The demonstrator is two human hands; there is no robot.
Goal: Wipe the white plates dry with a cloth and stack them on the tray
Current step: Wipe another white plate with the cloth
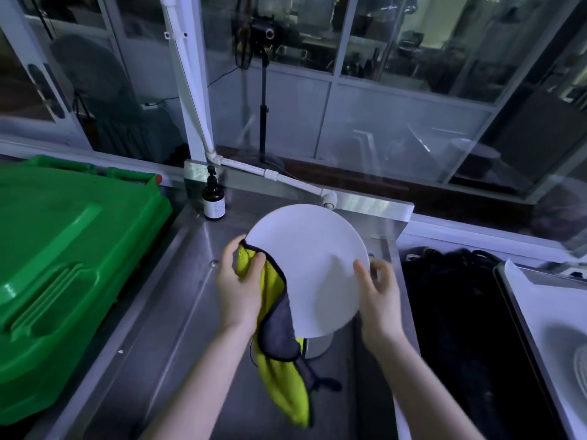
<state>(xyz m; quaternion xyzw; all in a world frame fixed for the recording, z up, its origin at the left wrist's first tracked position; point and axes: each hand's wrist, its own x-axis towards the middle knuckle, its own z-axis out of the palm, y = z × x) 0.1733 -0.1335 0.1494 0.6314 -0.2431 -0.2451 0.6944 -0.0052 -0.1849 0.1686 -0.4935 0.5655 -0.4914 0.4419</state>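
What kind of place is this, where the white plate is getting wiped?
Most likely a dishwashing station in a commercial kitchen: a stainless steel sink counter, a large green plastic bin beside it, and a round white plate being wiped with a yellow and grey cloth.
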